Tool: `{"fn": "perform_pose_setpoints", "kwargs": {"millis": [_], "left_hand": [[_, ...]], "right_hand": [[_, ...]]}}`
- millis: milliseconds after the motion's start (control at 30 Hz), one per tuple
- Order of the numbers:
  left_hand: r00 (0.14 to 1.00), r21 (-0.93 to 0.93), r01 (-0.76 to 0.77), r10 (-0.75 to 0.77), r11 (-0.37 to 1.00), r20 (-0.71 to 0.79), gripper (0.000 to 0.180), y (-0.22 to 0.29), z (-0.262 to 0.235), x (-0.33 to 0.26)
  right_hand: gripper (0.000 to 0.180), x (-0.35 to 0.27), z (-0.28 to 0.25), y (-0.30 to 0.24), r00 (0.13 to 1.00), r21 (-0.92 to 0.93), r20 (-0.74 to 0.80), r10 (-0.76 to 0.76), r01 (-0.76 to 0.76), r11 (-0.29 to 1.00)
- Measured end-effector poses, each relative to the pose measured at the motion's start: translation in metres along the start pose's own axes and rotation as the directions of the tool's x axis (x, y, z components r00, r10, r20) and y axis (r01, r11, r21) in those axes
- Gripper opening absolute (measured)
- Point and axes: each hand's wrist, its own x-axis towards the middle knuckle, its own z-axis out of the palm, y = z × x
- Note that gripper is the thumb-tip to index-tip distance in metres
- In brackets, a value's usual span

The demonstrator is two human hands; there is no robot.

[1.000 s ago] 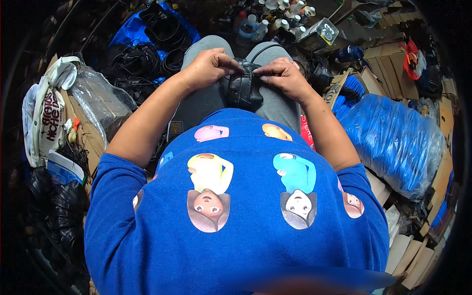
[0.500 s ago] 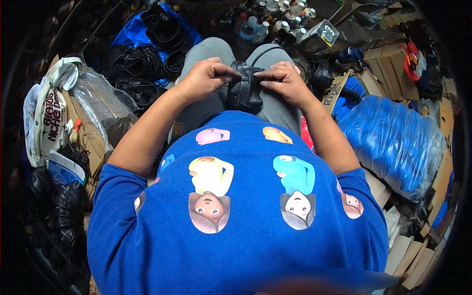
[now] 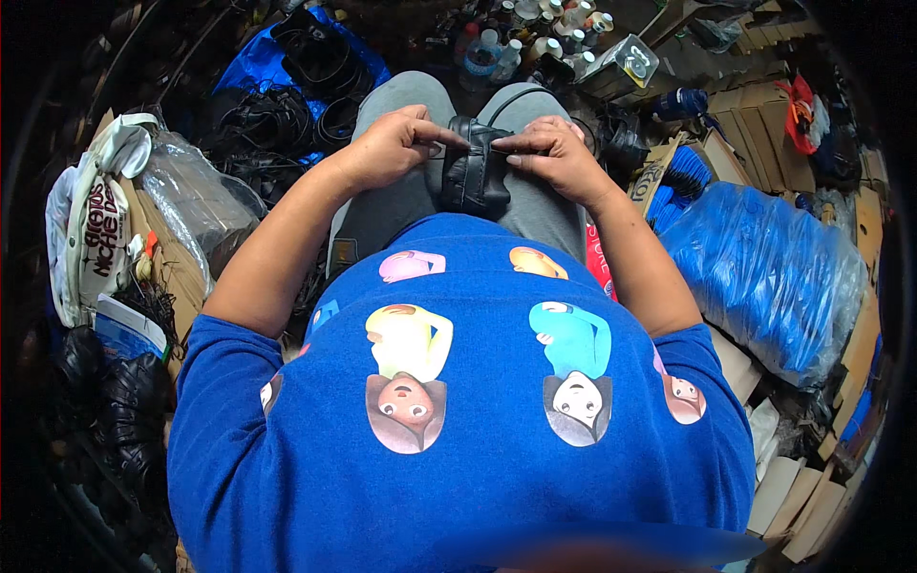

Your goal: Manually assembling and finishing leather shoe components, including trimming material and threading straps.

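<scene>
Across my lap, between my thighs, rests a black leather piece [image 3: 468, 181] with stitched seams, shaped like a shoe or its upper. My left hand [image 3: 394, 148] comes at its far end from the left, thumb and forefinger pinched together at the edge. From the other side, my right hand [image 3: 552, 158] pinches near the same spot, its remaining fingers curled. Whether a thread or other fine thing lies between the fingertips is too small to tell. A thin black cord [image 3: 516, 93] arcs over my right knee, close to the leather piece.
Bottles [image 3: 511, 57] with white caps stand beyond my knees. Black leather parts [image 3: 266, 119] lie on blue sheeting at the far left. A plastic-wrapped blue bundle [image 3: 764, 277] sits to my right among cardboard [image 3: 755, 134]; a white cloth bag [image 3: 100, 224] is on my left.
My left thigh has shifted slightly outward. Both hands stay at the far end of the black leather piece, with hardly any movement.
</scene>
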Motion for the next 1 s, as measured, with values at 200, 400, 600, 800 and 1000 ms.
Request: {"fn": "perform_pose_setpoints", "kwargs": {"millis": [200, 400, 600, 800, 1000], "left_hand": [[0.998, 0.028, -0.018, 0.02, 0.999, -0.066, 0.027, 0.005, -0.001, 0.0], [0.982, 0.063, -0.031, 0.042, 0.998, -0.183, 0.026, 0.008, -0.007, -0.006], [0.978, 0.096, -0.071, 0.088, 0.993, -0.187, 0.026, 0.007, -0.001, -0.004], [0.972, 0.128, -0.116, 0.139, 0.985, -0.189, 0.026, 0.003, 0.001, 0.0], [0.972, 0.131, -0.105, 0.129, 0.986, -0.198, 0.025, 0.008, 0.007, -0.003]], "right_hand": [[0.028, -0.001, 0.0, -0.001, 1.0, -0.024, -0.016, 0.009, -0.009, 1.0], [0.025, -0.006, 0.0, -0.015, 0.984, -0.223, -0.153, -0.092, 0.056, 0.973], [0.024, 0.0, -0.001, -0.01, 0.992, -0.226, -0.123, -0.031, 0.003, 0.974], [0.024, 0.003, -0.004, -0.01, 0.998, -0.154, -0.068, 0.008, -0.018, 0.988], [0.024, 0.003, -0.005, -0.007, 0.998, -0.054, -0.06, 0.002, -0.006, 0.999]]}}
